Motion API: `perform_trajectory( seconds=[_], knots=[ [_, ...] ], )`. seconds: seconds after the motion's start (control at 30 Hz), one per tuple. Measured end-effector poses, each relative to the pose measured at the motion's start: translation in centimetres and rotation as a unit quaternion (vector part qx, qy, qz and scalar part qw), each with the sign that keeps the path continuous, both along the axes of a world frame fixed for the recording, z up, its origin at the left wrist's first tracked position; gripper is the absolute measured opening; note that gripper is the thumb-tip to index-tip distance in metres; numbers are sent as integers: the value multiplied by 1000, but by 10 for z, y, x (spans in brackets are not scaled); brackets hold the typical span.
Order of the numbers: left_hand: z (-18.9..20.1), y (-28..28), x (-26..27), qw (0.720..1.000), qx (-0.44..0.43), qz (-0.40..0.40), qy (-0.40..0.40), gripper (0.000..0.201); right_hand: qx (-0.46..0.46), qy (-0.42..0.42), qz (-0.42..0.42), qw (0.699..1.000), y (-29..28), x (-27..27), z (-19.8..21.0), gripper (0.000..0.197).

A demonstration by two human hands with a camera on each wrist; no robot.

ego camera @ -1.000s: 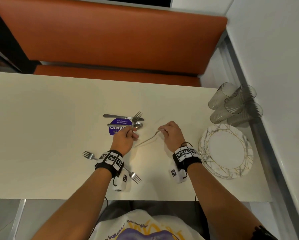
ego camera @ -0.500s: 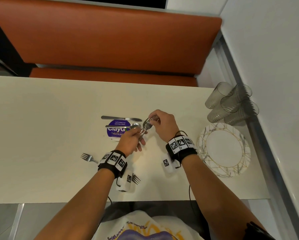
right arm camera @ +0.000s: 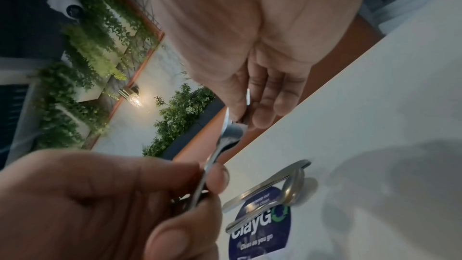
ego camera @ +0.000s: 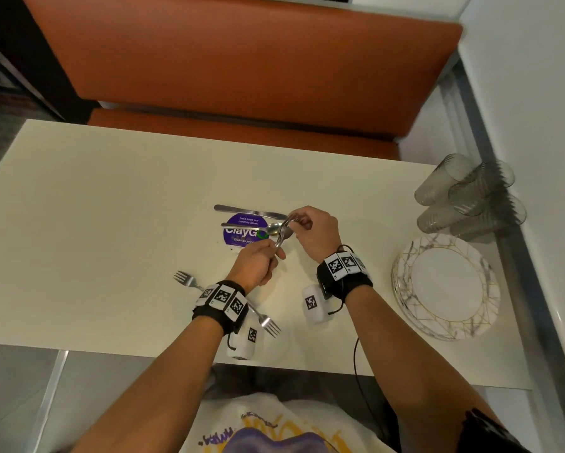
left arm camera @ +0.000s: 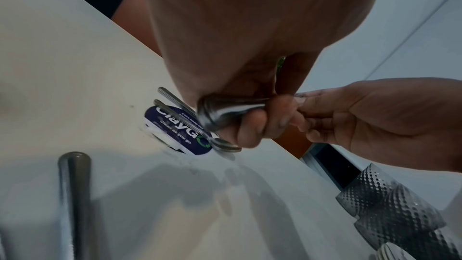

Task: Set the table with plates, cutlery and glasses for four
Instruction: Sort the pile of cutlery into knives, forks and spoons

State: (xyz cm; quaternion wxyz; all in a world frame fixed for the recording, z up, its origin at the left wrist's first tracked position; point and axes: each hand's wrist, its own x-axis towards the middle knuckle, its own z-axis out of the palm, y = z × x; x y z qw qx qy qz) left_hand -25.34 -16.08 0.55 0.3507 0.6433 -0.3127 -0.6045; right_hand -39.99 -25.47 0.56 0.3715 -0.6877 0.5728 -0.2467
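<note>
Fingers (ego camera: 276,253) of the left hand (ego camera: 253,266) grip a bundle of cutlery (ego camera: 282,237) mid-frame above the desk (ego camera: 111,223); the right hand (ego camera: 314,230) pinches its top. From the left wrist, handles (left arm camera: 225,110) fill the fist. From the right wrist, a spoon (right arm camera: 230,135) is pinched. Sorting cutlery; next, lay pieces out. A second ago, the hands were apart.

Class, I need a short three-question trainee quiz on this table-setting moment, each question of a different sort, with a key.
1. True or false: the stack of plates sits at the table's right end.
2. Which hand grips the handles of the held cutlery? A left hand B right hand
3. Fill in: the knife and spoon lie across a purple ____.

Key: 1 true; 2 A; 3 sticker.
</note>
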Motion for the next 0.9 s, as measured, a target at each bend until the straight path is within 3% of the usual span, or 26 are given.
perform_trajectory(
  seconds=[0.33, 0.5, 0.73, 0.9],
  knots=[
    [-3, 40, 68, 999, 15, 23, -26, 32, 62, -36, 36, 997, 28, 72, -3, 21],
    [-20, 64, 122, 994, 9, 24, -107, 38, 114, -45, 44, 992, 60, 114, -13, 20],
    [-43, 94, 182, 986, -8, 13, -165, 38, 142, 127, 37, 981, 112, 118, -55, 13],
    [-48, 100, 198, 989, 14, 3, -148, 39, 159, 294, 49, 941, 137, 99, -64, 29]
  ],
)
